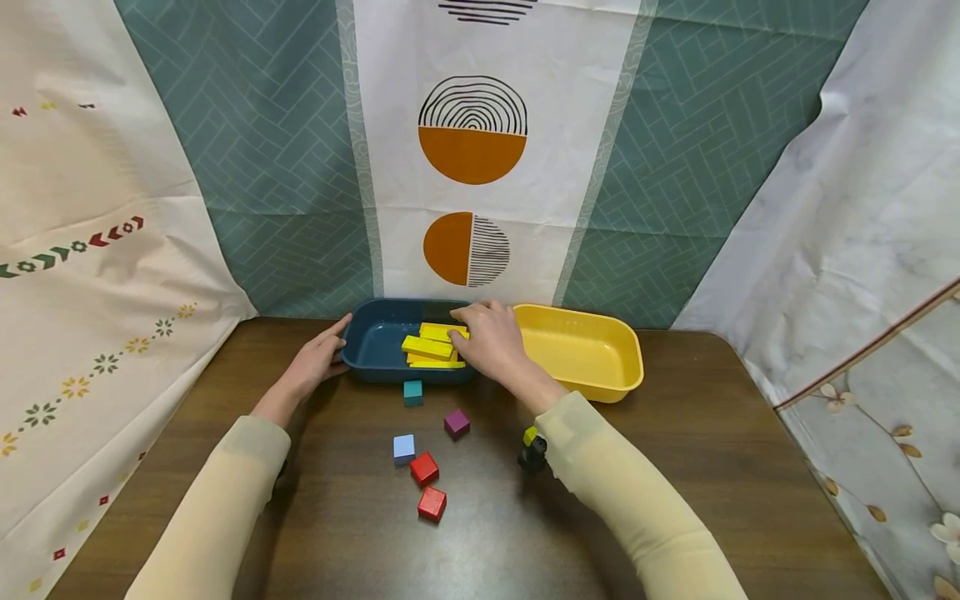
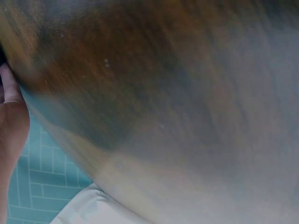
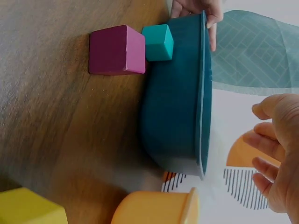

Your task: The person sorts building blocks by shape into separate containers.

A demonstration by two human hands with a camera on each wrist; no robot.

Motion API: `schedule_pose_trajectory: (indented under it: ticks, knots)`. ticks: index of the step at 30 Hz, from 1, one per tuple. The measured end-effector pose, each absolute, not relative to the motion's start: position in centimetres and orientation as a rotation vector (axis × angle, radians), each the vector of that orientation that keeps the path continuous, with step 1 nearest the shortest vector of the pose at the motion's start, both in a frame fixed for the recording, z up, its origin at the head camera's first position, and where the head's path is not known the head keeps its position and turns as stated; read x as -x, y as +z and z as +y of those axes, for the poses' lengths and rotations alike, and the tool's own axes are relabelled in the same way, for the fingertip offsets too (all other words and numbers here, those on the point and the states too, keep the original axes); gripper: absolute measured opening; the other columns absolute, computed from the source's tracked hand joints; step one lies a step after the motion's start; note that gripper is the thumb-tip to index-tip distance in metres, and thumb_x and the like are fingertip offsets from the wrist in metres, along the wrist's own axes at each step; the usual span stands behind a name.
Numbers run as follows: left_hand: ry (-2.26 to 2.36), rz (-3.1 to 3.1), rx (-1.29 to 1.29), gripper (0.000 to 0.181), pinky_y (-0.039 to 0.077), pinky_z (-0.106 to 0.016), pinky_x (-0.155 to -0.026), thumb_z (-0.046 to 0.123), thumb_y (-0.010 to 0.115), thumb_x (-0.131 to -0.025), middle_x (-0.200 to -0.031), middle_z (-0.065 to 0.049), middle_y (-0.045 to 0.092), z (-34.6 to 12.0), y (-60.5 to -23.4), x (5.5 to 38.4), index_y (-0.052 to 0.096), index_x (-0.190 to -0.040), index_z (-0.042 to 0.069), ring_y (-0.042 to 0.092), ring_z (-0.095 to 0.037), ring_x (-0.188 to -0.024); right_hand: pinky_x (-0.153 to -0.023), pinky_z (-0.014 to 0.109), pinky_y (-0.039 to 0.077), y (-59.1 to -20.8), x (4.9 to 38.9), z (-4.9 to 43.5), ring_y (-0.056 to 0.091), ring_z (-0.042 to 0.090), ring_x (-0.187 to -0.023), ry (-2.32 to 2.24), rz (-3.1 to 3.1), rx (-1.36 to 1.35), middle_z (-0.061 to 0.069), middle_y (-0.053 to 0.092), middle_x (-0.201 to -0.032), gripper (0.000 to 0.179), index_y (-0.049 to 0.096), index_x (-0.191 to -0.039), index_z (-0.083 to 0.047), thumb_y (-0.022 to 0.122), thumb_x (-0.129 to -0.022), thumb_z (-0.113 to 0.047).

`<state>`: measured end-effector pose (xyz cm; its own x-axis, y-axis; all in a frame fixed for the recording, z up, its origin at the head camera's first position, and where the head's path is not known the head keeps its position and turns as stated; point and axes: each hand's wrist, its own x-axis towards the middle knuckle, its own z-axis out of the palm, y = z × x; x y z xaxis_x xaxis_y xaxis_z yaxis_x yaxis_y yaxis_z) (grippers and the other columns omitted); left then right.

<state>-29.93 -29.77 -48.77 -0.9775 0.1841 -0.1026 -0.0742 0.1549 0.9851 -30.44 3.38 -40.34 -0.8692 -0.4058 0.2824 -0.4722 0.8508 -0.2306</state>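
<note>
A dark blue bin (image 1: 375, 374) stands near the table's back edge, with several long yellow blocks (image 1: 427, 347) piled in its right half. At the bin's left end my left hand (image 1: 318, 358) touches the outer wall and rim with extended fingers. My right hand (image 1: 491, 337) hovers over the bin's right end. In the right wrist view its fingers (image 3: 264, 144) are loosely bent and apart, with nothing between them. A teal cube (image 1: 413, 393) sits against the bin's front wall, and a purple cube (image 1: 457, 423) lies a little nearer.
A yellow bin (image 1: 626, 392) stands to the right of the blue one. Nearer on the table lie a light blue cube (image 1: 403, 449) and two red cubes (image 1: 424, 469). A yellow cube (image 3: 32, 207) sits under my right forearm. Patterned cloth (image 1: 300, 167) hangs behind the table.
</note>
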Motion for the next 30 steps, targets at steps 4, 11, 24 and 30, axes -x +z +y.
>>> schedule_pose_trajectory:
  ticks: [4, 11, 24, 30]
  knots:
    - [1.919, 2.231, -0.108, 0.059, 0.036, -0.058, -0.110, 0.018, 0.029, -0.109, -0.169, -0.018, 0.010, -29.7, -48.7, 29.9, 0.013, -0.166, 0.025, 0.037, -0.042, -0.143, -0.100, 0.043, 0.041, -39.8, 30.0, 4.2, 0.052, 0.028, -0.119, 0.459, -2.767, -0.697, 0.001, 0.069, -0.129, 0.040, 0.071, -0.133, -0.016, 0.068, -0.098, -0.035]
    - [1.903, 2.248, -0.108, 0.058, 0.036, -0.058, -0.110, 0.019, 0.029, -0.110, -0.169, -0.017, 0.009, -29.7, -48.8, 29.9, 0.013, -0.165, 0.026, 0.037, -0.042, -0.143, -0.098, 0.044, 0.041, -38.9, 29.5, 6.2, 0.051, 0.027, -0.118, 0.514, -2.720, -0.719, 0.001, 0.070, -0.128, 0.038, 0.071, -0.132, -0.015, 0.069, -0.098, -0.031]
    - [1.898, 2.262, -0.125, 0.058, 0.036, -0.058, -0.111, 0.020, 0.027, -0.110, -0.169, -0.016, 0.008, -29.8, -49.1, 29.8, 0.013, -0.165, 0.028, 0.038, -0.043, -0.142, -0.098, 0.046, 0.041, -37.7, 28.5, 9.4, 0.050, 0.026, -0.118, 0.494, -2.659, -0.761, 0.002, 0.071, -0.124, 0.037, 0.072, -0.130, -0.016, 0.069, -0.097, -0.033]
    - [1.908, 2.259, -0.127, 0.059, 0.034, -0.060, -0.112, 0.017, 0.028, -0.109, -0.169, -0.017, 0.008, -29.4, -48.2, 29.3, 0.013, -0.166, 0.024, 0.039, -0.046, -0.140, -0.096, 0.050, 0.041, -37.4, 28.3, 11.7, 0.051, 0.030, -0.119, 0.463, -2.628, -0.743, 0.005, 0.072, -0.120, 0.036, 0.073, -0.128, -0.013, 0.070, -0.096, -0.029]
